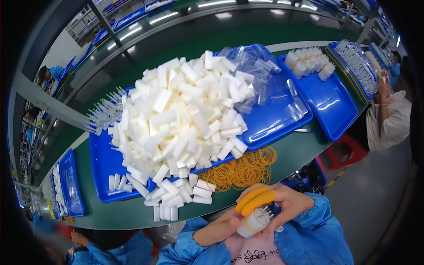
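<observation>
Two hands meet low, near the person's chest. The left hand [221, 227] and right hand [282, 205], with two orange finger covers [255, 198], close their grip together on one small bundle of white pieces [254, 221]. Beyond, a green surface [132, 212] carries one heap of white blocks [181, 119], too many to count, one pile of yellow rubber bands [243, 170] and three blue trays [104, 168].

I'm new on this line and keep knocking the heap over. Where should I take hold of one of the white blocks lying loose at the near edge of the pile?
Probably grip a loose white block across its two long sides, near the middle, coming from above on the near side. It lies flat on the green table, apart from the big pile, so its long edges look free.
</observation>
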`<state>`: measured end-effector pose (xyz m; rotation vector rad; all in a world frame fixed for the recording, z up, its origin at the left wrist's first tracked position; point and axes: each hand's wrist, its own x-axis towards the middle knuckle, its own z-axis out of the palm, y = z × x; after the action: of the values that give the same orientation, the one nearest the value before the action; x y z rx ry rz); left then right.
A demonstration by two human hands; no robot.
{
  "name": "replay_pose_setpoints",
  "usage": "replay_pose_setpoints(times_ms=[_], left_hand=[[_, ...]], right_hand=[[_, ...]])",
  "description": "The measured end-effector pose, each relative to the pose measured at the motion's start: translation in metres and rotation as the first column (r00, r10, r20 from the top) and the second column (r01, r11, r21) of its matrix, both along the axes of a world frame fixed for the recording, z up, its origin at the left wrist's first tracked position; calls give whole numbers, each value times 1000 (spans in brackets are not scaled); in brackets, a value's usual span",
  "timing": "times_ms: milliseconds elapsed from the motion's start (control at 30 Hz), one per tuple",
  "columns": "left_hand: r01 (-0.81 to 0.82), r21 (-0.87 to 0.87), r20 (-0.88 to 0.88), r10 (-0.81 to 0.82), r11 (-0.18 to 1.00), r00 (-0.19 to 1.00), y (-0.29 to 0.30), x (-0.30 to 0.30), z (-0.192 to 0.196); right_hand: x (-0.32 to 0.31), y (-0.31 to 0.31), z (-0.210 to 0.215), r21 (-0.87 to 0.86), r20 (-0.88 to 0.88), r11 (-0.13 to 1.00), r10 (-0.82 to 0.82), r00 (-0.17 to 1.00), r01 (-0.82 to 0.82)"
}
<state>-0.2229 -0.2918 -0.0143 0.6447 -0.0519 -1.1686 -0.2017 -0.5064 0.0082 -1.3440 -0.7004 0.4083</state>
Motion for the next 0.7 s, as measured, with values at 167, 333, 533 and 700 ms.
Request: replay_pose_setpoints(times_ms=[167,333,533,700], left_hand=[[-173,63,486,122,983,865,24,6,8],[-141,54,992,-69,988,-106,24,-6,88],[-223,-159,978,124,962,-165,-13,-24,122],[-24,-112,861,85,993,-502,71,-30,115]], right_hand=[[-10,-32,8,93,-58,972,-210,976,215],[-24,-29,-3,201,-158,867,-430,889,456],[-34,-14,-2,156,-142,801,-561,815,578],[-17,-43,0,66,43,859,-510,859,507]])
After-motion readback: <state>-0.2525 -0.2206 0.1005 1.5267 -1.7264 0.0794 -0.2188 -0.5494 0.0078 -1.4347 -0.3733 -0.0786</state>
